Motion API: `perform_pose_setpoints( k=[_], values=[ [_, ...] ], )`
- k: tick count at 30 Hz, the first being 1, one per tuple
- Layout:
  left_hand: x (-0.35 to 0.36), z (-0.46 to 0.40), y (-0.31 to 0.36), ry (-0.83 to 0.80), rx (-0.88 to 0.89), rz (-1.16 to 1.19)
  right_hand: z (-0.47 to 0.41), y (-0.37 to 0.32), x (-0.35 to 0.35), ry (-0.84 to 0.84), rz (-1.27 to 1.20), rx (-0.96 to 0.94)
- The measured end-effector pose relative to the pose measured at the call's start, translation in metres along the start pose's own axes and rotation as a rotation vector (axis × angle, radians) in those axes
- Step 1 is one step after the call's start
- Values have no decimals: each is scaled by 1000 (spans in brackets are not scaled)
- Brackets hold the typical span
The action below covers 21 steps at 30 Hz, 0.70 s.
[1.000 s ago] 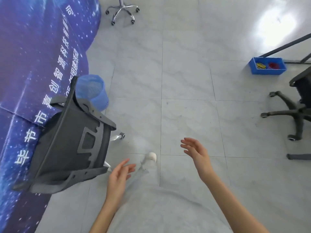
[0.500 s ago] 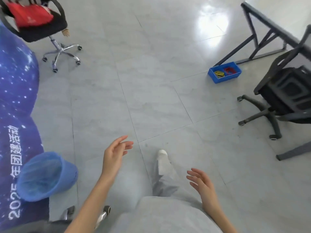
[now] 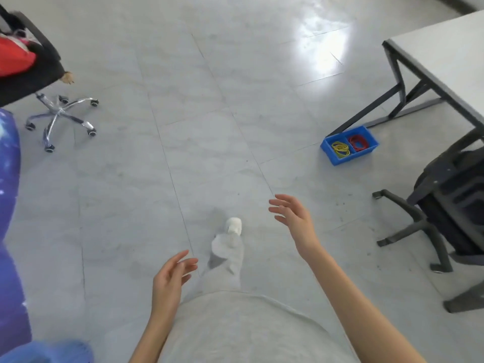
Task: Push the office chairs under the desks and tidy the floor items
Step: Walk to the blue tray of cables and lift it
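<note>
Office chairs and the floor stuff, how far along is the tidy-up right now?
Nothing looks finished. Both hands, left and right, are open and empty in mid-stride. The black office chair stands beside the desk, not under it. The chrome-based chair carrying a red bag sits out in the open floor. The blue bin of rubber bands is on the tiles by the desk leg.

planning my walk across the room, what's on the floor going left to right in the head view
Black office chair with a chrome star base → blue plastic bin of yellow and red rubber bands → dark grey office chair with a black base.
</note>
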<state>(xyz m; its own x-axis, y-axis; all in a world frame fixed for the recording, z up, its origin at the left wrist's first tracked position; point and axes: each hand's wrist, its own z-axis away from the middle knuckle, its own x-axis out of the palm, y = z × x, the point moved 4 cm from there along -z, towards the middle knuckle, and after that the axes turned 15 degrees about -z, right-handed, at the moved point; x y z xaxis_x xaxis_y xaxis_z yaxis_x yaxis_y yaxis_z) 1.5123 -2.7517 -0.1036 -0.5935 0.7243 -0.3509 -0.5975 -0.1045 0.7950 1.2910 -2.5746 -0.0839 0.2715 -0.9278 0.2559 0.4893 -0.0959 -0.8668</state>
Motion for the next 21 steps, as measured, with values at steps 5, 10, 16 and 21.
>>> perform_pose_setpoints(
  k=[5, 10, 16, 21],
  values=[
    [44, -145, 109, -94, 70, -43, -113, -23, -1, 139, -13, 46],
    [93, -265, 248, -232, 187, -135, -178, -58, -15, 300, -61, 100],
    [183, -383, 368, -359, 317, -250, -280, -98, -40, 453, -137, 75],
    [274, -475, 438, -384, 260, -249, -428, -163, -66, 465, -153, 28]
  ],
)
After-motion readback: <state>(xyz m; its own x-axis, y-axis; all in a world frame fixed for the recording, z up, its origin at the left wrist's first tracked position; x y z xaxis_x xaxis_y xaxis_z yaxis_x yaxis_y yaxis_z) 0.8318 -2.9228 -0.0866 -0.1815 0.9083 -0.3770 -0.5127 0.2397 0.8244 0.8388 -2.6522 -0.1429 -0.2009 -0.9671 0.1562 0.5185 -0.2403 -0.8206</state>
